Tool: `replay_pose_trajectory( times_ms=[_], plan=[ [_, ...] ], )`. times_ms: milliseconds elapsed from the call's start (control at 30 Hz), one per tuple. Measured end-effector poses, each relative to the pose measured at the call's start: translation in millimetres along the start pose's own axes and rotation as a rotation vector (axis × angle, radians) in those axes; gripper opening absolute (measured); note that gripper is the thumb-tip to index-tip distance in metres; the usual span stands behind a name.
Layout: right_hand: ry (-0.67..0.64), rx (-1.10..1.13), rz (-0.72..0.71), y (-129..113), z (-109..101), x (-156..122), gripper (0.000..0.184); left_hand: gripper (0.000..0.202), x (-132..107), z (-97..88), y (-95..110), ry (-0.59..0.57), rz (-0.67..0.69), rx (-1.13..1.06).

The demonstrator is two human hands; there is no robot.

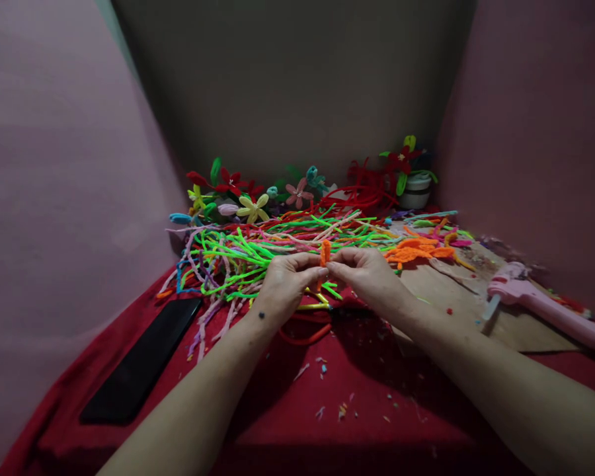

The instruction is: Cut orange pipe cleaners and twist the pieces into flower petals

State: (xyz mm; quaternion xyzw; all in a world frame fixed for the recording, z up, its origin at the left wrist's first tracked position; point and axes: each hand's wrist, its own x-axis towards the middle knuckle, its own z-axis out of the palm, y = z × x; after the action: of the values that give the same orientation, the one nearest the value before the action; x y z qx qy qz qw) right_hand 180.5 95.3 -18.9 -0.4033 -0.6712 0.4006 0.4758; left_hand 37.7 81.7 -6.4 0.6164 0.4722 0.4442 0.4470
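Observation:
My left hand (285,281) and my right hand (364,271) meet at the middle of the red cloth (287,403). Both pinch a folded orange pipe cleaner (324,252) that stands upright between their fingertips. Just behind the hands lies a heap of loose pipe cleaners (258,248) in green, pink, red and other colours. To the right of my right hand lie finished orange pipe-cleaner pieces (416,251).
Pipe-cleaner flowers (250,198) line the back wall, beside a white pot (415,192) with more flowers. A pink glue gun (540,304) lies on brown cardboard (476,311) at right. A black flat object (143,360) lies at left. Walls close in on both sides.

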Motion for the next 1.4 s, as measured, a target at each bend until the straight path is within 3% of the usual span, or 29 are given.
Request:
replay_pose_trajectory(
  times_ms=[100, 367, 533, 733, 900, 1100, 1400],
  plan=[
    [0.086, 0.175, -0.012, -3.2, 0.8, -0.8, 0.016, 0.014, -0.6, 0.4, 1.5, 0.001, 0.001, 0.067],
    [0.086, 0.396, 0.067, 9.0, -0.6, 2.9, 0.016, 0.016, -1.3, 0.1, 0.3, -0.104, -0.007, 0.085],
    [0.036, 0.502, 0.06, 7.8, 0.1, 3.4, 0.015, 0.016, 1.4, -4.0, -4.4, -0.16, -0.024, 0.006],
    [0.038, 0.418, 0.04, 3.0, -3.2, 2.2, 0.021, 0.011, -1.7, -1.1, 0.0, -0.185, -0.022, 0.073],
    [-0.056, 0.603, 0.117, 8.7, -3.9, 5.7, 0.021, 0.017, -1.4, -4.4, -0.9, -0.265, -0.02, -0.017],
    [-0.076, 0.484, 0.115, 5.7, -5.5, 5.3, 0.008, 0.015, -0.1, -5.3, -2.6, -0.188, -0.003, 0.096],
    [-0.094, 0.353, 0.112, 7.8, -6.5, 6.6, 0.006, 0.016, -1.0, -1.7, 0.7, -0.161, -0.019, 0.178]
  ],
)
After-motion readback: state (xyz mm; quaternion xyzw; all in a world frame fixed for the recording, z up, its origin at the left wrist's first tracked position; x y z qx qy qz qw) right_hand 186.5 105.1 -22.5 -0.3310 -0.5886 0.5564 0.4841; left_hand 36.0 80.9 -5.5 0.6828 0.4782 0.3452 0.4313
